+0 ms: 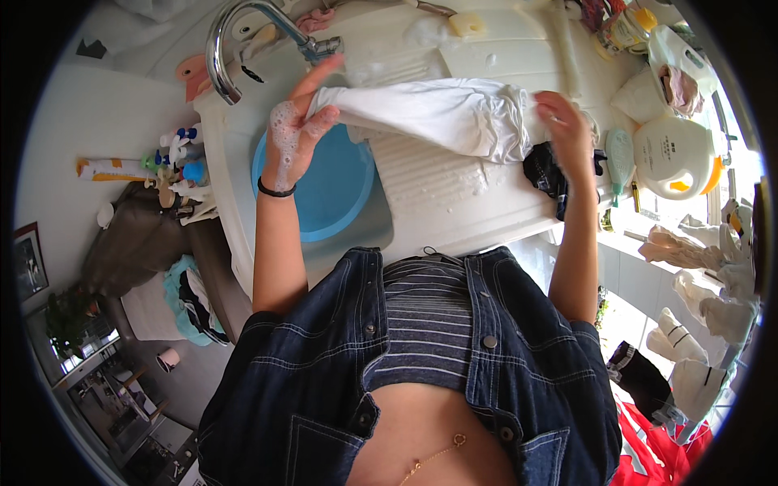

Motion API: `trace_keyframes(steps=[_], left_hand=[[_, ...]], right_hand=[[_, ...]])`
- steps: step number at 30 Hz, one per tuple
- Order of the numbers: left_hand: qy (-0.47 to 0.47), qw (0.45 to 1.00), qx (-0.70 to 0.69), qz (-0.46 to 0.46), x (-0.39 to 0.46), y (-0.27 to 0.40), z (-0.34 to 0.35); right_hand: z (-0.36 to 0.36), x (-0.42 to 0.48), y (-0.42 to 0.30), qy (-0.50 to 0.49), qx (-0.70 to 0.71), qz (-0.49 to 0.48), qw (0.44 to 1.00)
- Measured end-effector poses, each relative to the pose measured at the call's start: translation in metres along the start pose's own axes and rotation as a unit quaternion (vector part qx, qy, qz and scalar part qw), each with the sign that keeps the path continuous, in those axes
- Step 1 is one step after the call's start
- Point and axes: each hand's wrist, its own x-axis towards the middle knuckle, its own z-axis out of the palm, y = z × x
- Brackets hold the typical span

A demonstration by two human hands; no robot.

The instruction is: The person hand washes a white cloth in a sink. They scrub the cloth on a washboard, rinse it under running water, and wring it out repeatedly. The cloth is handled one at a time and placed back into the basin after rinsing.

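Note:
A white cloth (425,115), perhaps a garment, stretches above the ribbed washboard (419,182) of a laundry sink. Its narrow left end is held by my left hand (295,133), between thumb and fingers, with soap suds covering the back of that hand. A black band circles the wrist. Just off the cloth's bunched right end is my right hand (565,124), slightly blurred, fingers loosely spread and holding nothing visible. Below the right hand lies a dark wet cloth (544,167), partly hidden by the forearm. A blue basin (322,188) stands in the sink bowl under the left hand.
A chrome faucet (216,54) arches over the bowl at the upper left. A yellowish soap bar (467,24) lies at the back. On the right are a green brush (619,158) and a white detergent jug (674,158). Several bottles (182,152) stand left of the sink.

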Motion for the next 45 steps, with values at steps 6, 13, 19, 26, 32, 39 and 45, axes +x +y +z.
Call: trace_keyframes(steps=[6,13,19,26,32,39,45], left_hand=[[0.035,0.981,-0.192,0.003,0.011,0.034,0.019],[0.072,0.963,-0.250,0.072,0.014,0.038,0.006],[0.104,0.919,-0.381,-0.012,0.010,-0.014,0.015],[0.019,0.796,-0.528,-0.296,0.027,-0.106,0.133],[-0.038,0.732,-0.599,-0.324,0.022,-0.144,0.170],[-0.148,0.607,-0.731,-0.273,0.019,-0.229,0.160],[0.089,0.764,-0.502,-0.395,0.028,-0.127,0.186]], right_hand=[[0.074,-0.025,0.000,-0.060,-0.189,-0.169,0.965],[0.026,0.000,0.030,0.010,0.057,0.015,0.998],[-0.024,0.009,0.019,-0.045,0.549,-0.009,0.835],[0.118,0.023,0.026,-0.126,0.622,0.124,0.763],[0.196,-0.008,0.016,0.082,-0.038,-0.177,0.980],[0.225,-0.008,-0.003,0.175,-0.117,-0.071,0.975],[0.190,0.077,-0.004,0.148,-0.170,0.086,0.970]])
